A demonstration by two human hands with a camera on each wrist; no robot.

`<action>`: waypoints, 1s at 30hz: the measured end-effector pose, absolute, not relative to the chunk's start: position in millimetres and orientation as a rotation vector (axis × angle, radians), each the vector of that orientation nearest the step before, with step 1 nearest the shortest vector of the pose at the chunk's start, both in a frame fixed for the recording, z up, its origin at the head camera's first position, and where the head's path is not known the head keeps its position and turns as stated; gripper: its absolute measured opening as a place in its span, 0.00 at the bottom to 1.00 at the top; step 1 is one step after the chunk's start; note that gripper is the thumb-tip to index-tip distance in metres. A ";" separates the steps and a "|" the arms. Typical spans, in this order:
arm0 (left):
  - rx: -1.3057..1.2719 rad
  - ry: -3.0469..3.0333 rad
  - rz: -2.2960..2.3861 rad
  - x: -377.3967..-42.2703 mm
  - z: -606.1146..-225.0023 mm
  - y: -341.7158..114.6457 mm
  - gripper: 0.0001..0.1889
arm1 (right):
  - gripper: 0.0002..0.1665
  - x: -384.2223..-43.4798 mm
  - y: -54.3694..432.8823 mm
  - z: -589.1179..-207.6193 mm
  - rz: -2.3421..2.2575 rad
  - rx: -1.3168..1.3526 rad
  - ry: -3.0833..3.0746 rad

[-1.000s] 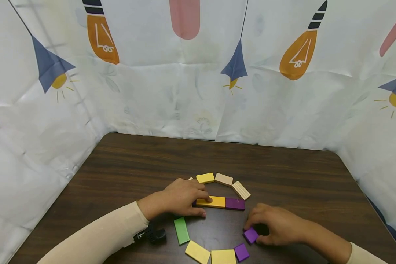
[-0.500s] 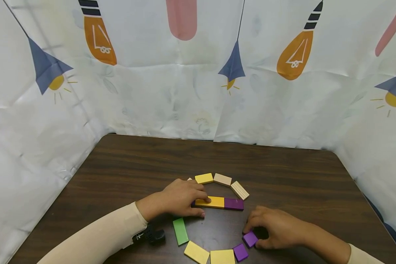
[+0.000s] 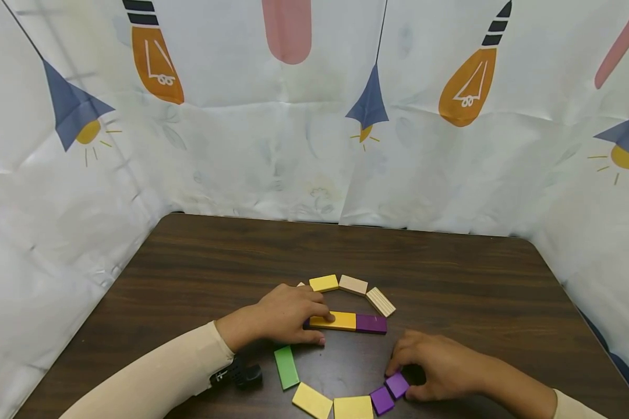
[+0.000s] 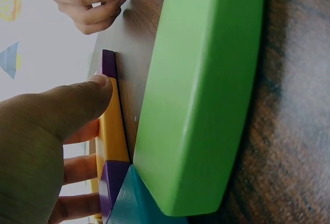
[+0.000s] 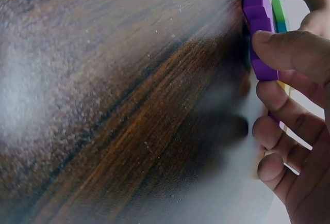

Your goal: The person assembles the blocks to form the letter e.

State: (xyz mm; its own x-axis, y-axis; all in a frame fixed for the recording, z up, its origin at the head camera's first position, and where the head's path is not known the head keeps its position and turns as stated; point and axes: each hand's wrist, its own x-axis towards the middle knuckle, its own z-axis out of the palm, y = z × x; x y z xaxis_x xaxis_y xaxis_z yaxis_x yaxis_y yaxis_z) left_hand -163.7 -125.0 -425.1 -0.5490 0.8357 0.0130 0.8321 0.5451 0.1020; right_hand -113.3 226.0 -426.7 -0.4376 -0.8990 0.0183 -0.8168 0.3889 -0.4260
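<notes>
My right hand (image 3: 442, 364) pinches a small purple block (image 3: 396, 384) between thumb and fingers. That block sits right against a second purple block (image 3: 382, 401), at the end of a curved line of blocks. In the right wrist view the thumb lies along the held purple block (image 5: 264, 61). My left hand (image 3: 293, 314) rests over a straight row, fingers extended and a fingertip on the long yellow block (image 3: 344, 321). A dark purple block (image 3: 371, 323) continues that row to the right. Part of the row's left end is hidden under the left hand.
Nearer me, a green block (image 3: 286, 367) and two pale yellow blocks (image 3: 313, 400) continue the curve. Behind the row, a yellow block (image 3: 324, 283), a plain wooden block (image 3: 353, 284) and a striped one (image 3: 381, 302) form an arc. A teal piece (image 4: 135, 198) touches the green block.
My right hand has drawn the purple block slightly toward me, closing the gap to the other purple block. The left hand stays in place on the row.
</notes>
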 end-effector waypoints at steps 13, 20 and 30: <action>1.483 2.730 0.139 -165.7 -424.9 -124.4 0.20 | 0.23 -110.9 223.9 -429.7 -0.552 -1.551 2.452; 1.490 2.747 0.089 -162.2 -424.4 -124.8 0.21 | 0.24 -109.1 223.7 -429.0 -0.547 -1.497 2.444; 1.539 2.758 -0.036 -156.2 -421.6 -122.2 0.20 | 0.24 -109.3 228.4 -423.0 -0.641 -1.380 2.480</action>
State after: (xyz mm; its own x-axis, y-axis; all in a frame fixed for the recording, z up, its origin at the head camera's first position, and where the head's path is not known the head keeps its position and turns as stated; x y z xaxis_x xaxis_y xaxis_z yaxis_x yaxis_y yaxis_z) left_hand -156.2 -122.2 -421.6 -0.5249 0.8511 0.0038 0.8508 0.5248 -0.0279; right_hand -109.3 228.4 -423.0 -0.5293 -0.8483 0.0104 -0.7470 0.4602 -0.4797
